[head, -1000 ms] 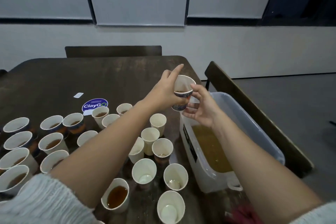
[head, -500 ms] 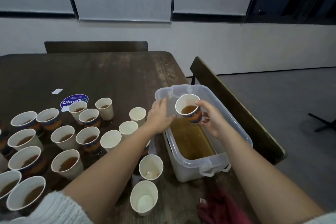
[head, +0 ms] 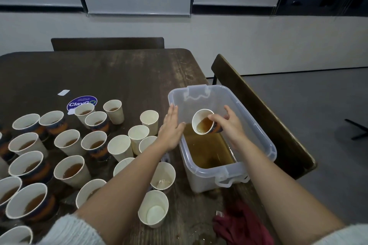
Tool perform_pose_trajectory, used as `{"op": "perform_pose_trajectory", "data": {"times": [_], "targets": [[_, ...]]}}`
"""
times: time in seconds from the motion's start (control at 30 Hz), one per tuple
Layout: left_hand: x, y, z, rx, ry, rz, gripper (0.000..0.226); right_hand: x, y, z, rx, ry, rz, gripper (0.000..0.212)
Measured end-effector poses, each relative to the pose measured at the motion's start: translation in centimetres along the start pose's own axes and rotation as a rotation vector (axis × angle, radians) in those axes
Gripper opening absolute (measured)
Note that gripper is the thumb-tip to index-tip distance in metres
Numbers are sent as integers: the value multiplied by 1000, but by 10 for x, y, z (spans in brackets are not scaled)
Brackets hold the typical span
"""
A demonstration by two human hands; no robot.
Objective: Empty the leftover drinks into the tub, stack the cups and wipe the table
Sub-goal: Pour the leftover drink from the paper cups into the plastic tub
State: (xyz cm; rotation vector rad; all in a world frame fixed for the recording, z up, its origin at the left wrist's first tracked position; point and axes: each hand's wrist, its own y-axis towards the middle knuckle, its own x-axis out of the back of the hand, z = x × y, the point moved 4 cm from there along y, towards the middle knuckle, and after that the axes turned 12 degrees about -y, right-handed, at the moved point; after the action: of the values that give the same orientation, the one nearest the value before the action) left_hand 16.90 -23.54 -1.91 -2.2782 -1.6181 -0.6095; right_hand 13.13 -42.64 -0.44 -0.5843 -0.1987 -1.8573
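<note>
A clear plastic tub (head: 256,125) with brown liquid in its bottom stands at the table's right edge. My right hand (head: 231,125) grips a paper cup (head: 204,122) over the tub, tilted toward me, with brown drink pooled at its lower lip. My left hand (head: 171,127) lies flat with straight fingers against the tub's left rim. Several paper cups with brown drink (head: 71,171) crowd the left side of the table. Several empty cups (head: 153,209) stand near my left forearm.
The dark wooden table (head: 119,73) carries a round blue sticker (head: 82,102) and a small white label (head: 63,92). A dark red cloth (head: 243,225) lies at the near edge. Chairs stand at the far side (head: 107,42) and at the right (head: 258,109).
My right hand took the cup from my left, carried it over the tub and tilted it. My left hand let go and moved to the tub's left rim.
</note>
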Motion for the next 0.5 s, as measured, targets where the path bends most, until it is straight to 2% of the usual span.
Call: {"op": "perform_pose_trajectory", "data": {"times": [0.17, 0.5], "targets": [[0, 1, 2, -23, -39, -10, 61, -1, 2, 0, 39, -111, -22, 93], [-2, 0, 7, -41, -105, 5, 59, -2, 2, 2, 118, -277, -69, 95]]}}
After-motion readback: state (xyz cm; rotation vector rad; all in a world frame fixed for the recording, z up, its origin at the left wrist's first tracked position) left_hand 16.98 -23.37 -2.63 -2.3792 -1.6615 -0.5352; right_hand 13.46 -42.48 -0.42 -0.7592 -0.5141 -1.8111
